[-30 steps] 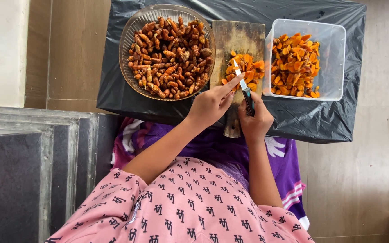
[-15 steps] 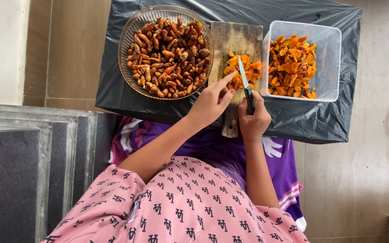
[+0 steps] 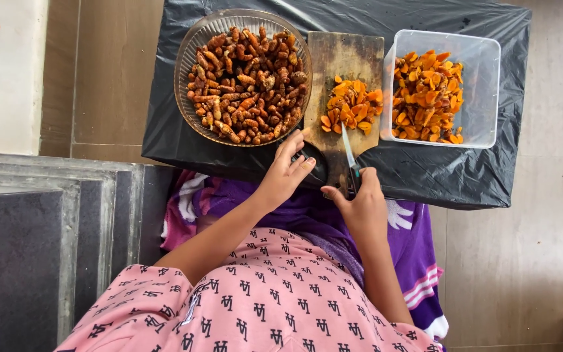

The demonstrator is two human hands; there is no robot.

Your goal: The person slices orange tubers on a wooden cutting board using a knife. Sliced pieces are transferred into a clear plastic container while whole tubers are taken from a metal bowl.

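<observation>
Head view, looking down. Across the top of the frame a black plastic sheet (image 3: 464, 176) covers the work surface. On it, from left to right, stand a round basket (image 3: 190, 78) heaped with whole brown-orange roots (image 3: 245, 85), a wooden cutting board (image 3: 343, 55) in the upper centre, and a clear plastic tub (image 3: 490, 85) holding cut orange pieces (image 3: 428, 98). A small pile of slices (image 3: 352, 104) lies on the middle of the board, between basket and tub.

Your right hand (image 3: 360, 205), below the board's lower edge, is clamped on the dark handle of a knife (image 3: 348, 153); its blade points up the frame toward the slices, its tip just short of them. Your left hand (image 3: 288, 173) is open, fingers spread and empty, resting at the basket's lower right rim, just left of the board. The two hands are apart, with the board's near end between them. Your forearms and pink patterned sleeve (image 3: 249, 306) fill the lower centre; a purple cloth (image 3: 418, 261) shows beneath them.

Compared with half a second ago, your left hand has left the board, where it met the blade over the slices, and has dropped down-left toward the basket; the knife has drawn back from the pile.
</observation>
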